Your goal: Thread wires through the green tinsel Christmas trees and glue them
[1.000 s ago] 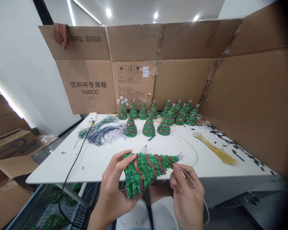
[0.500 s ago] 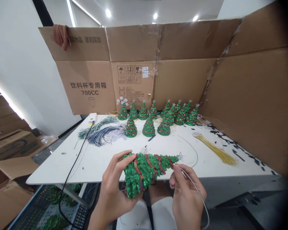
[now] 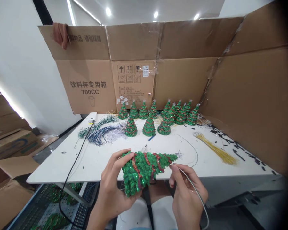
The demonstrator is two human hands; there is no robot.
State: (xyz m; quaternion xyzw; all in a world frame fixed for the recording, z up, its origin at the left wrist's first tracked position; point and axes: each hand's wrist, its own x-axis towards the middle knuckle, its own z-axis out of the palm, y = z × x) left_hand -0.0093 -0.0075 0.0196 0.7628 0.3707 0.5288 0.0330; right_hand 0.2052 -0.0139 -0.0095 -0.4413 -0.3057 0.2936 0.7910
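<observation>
My left hand (image 3: 114, 180) is wrapped round the base of a green glittery toy Christmas tree (image 3: 145, 166) with red garland. The tree lies tilted on its side above the table's front edge, its tip to the right. A clear star (image 3: 179, 154) shows at that tip. Close to the tip, my right hand (image 3: 188, 193) pinches a thin pale wire (image 3: 197, 188) between thumb and forefinger. From there the wire loops down past the wrist. Whether its end touches the tree is hard to see.
Several finished-looking trees (image 3: 148, 126) stand at the back of the white table (image 3: 91, 166). Bundles of green and blue wires (image 3: 100, 134) lie left, yellow wires (image 3: 216, 148) right, among black scraps. A blue pen-like tool (image 3: 152, 137) lies mid-table. Cardboard walls (image 3: 182, 76) enclose the back and right.
The tree and my left hand have shifted slightly left and up. My right fingers, still pinching the wire, have moved a little left near the tip.
</observation>
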